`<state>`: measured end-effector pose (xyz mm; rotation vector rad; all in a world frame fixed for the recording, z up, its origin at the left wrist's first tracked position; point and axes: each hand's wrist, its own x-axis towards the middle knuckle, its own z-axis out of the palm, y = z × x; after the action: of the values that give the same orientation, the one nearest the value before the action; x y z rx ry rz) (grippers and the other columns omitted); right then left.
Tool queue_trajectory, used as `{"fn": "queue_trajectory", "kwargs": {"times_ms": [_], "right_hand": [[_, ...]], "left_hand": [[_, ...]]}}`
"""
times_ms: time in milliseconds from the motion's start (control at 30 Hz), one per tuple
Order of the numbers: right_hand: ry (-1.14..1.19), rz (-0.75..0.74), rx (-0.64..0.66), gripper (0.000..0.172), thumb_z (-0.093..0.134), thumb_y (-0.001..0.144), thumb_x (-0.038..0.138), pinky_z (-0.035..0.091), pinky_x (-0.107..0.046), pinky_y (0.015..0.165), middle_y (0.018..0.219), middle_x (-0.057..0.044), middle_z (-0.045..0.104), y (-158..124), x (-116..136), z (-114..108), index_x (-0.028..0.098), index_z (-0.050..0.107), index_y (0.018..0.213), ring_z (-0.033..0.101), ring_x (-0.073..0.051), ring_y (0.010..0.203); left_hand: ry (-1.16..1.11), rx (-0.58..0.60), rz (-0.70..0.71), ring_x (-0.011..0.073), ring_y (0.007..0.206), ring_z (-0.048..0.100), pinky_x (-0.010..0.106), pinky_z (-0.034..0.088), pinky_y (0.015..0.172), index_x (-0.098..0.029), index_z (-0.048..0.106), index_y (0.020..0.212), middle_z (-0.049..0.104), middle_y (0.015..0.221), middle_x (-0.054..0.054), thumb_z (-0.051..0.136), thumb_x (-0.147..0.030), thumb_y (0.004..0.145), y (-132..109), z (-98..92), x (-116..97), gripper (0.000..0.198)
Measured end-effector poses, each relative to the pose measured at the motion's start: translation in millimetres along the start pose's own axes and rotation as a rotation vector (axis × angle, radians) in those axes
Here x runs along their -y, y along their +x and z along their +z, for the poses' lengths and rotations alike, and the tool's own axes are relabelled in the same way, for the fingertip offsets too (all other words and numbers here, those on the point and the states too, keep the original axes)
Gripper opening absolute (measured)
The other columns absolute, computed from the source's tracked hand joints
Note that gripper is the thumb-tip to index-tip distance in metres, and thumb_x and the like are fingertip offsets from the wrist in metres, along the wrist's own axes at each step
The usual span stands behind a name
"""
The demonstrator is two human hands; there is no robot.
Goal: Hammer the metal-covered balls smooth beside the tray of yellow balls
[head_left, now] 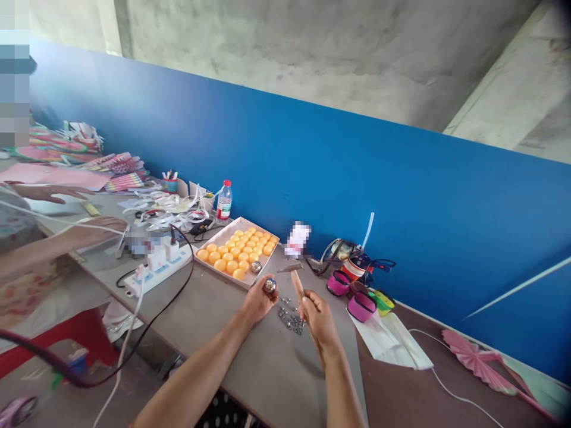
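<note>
In the head view my left hand is closed around a small ball with shiny silver pieces, held just in front of the tray. My right hand grips the wooden handle of a hammer, its metal head raised to the right of the ball and apart from it. Between and below my hands lies a loose heap of small silvery pieces on the table. A shallow tray holds rows of orange balls, and one silver-covered ball sits at its near right corner.
A white power strip with plugs and dark and white cables lies left of the tray. A bottle stands behind it. Pink and purple tape rolls sit at right. Another person's hands work at far left. A blue partition runs behind.
</note>
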<state>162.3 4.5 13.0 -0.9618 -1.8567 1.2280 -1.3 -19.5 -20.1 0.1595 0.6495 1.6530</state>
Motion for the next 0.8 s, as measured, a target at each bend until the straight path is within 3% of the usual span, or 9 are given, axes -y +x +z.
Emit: {"fn": "queue_trajectory", "kwargs": {"times_ms": [167, 300, 500, 667, 800], "right_hand": [[-0.115, 0.002, 0.06, 0.024, 0.044, 0.076, 0.032, 0.029, -0.021, 0.044, 0.044, 0.006, 0.043, 1.9, -3.9, 1.3, 0.015, 0.059, 0.083, 0.038, -0.009, 0.042], [-0.083, -0.011, 0.015, 0.028, 0.04, 0.079, 0.033, 0.029, -0.021, 0.045, 0.046, 0.006, 0.044, -0.3, 0.9, 0.4, 0.015, 0.058, 0.09, 0.038, -0.009, 0.043], [-0.154, -0.028, 0.097, 0.021, 0.045, 0.075, 0.029, 0.032, -0.022, 0.047, 0.046, 0.005, 0.045, -2.1, 4.7, 3.0, 0.016, 0.06, 0.08, 0.041, -0.01, 0.045], [-0.084, -0.015, 0.047, 0.026, 0.041, 0.079, 0.032, 0.03, -0.021, 0.046, 0.047, 0.005, 0.044, -1.7, 3.7, 1.5, 0.015, 0.058, 0.09, 0.039, -0.01, 0.044], [-0.154, 0.007, 0.059, 0.022, 0.044, 0.075, 0.029, 0.031, -0.022, 0.046, 0.046, 0.005, 0.045, -0.4, 2.2, 2.5, 0.016, 0.059, 0.082, 0.04, -0.01, 0.044]], "left_hand": [[0.011, 0.003, 0.041, 0.01, 0.046, 0.049, 0.021, 0.036, 0.048, -0.02, 0.053, 0.09, 0.055, 0.057, -0.001, 0.052, -0.03, 0.08, 0.8, -0.8, 0.8, 0.014], [0.019, 0.005, 0.041, 0.0101, 0.046, 0.049, 0.021, 0.036, 0.048, -0.019, 0.053, 0.091, 0.055, 0.058, 0.0, 0.049, -0.034, 0.082, 2.4, -2.3, 1.4, 0.018], [0.025, 0.003, 0.057, 0.0089, 0.047, 0.047, 0.022, 0.036, 0.05, -0.018, 0.055, 0.091, 0.053, 0.058, -0.001, 0.049, -0.035, 0.083, 1.9, -1.5, 2.0, 0.02], [0.064, -0.006, 0.057, 0.0097, 0.048, 0.048, 0.024, 0.035, 0.05, -0.018, 0.057, 0.099, 0.055, 0.064, 0.0, 0.052, -0.036, 0.081, 0.0, 1.5, 3.4, 0.026], [0.072, 0.0, 0.088, 0.0089, 0.049, 0.046, 0.024, 0.036, 0.055, -0.017, 0.057, 0.104, 0.051, 0.061, -0.002, 0.049, -0.039, 0.083, -0.8, 2.5, 5.9, 0.031]]}}
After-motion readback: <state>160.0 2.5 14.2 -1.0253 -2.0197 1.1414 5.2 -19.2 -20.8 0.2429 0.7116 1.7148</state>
